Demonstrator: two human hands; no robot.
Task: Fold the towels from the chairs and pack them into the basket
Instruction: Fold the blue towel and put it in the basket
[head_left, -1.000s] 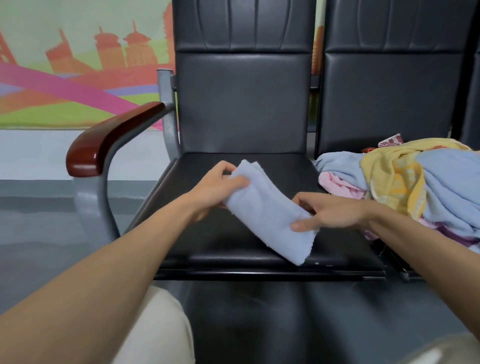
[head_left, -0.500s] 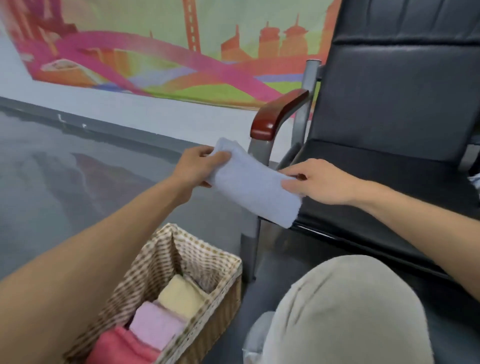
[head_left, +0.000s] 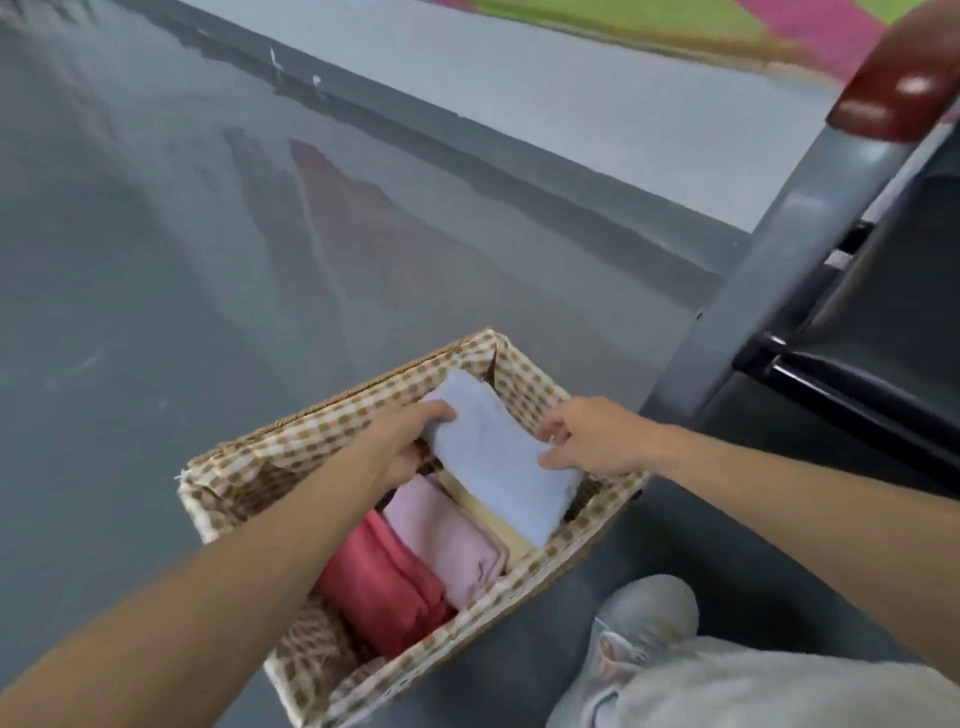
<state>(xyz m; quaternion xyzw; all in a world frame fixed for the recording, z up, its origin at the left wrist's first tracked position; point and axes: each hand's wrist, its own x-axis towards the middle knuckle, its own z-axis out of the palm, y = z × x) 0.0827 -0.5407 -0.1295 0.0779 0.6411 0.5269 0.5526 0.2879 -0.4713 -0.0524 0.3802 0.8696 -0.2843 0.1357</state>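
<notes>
Towels sit folded side by side in the basket, which stands on the floor beside the person's knee: a red towel nearest, then a pink towel, a yellow towel, and a blue towel slanted across the far end, partly over the yellow one. The left hand grips the blue towel's left end with curled fingers, while the right hand has its thumb and bent fingertips at the towel's right edge; whether they pinch it I cannot tell. Farther off to the right stands a dark chair with a reddish armrest.
</notes>
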